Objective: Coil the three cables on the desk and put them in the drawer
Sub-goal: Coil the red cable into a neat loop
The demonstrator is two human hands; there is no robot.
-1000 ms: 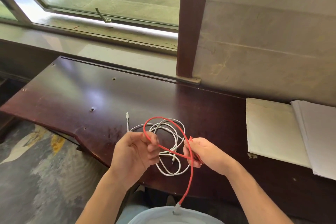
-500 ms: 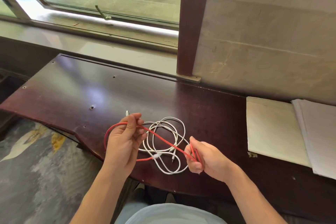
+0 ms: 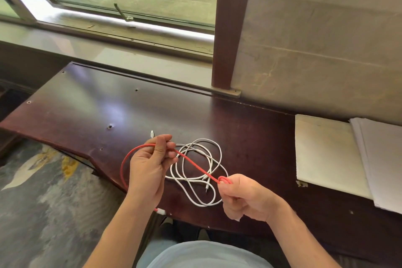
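A red cable stretches between my two hands above the dark wooden desk. My left hand pinches it near the desk's front edge; a red loop curves round to the left of that hand, and the white-tipped end hangs below my wrist. My right hand grips a small tight coil of the same red cable at its fingertips. White cable lies in loose tangled loops on the desk between and behind my hands, one plug pointing away. No drawer is visible.
A cream notebook and a stack of white paper lie on the desk at the right. A dark wooden post stands against the wall behind. The window sill runs at the back left. Patterned floor lies below left.
My left hand has slid left along the red cable and pulled it out; the large upright red loop has flattened. My right hand has drawn back toward me with the small coil.
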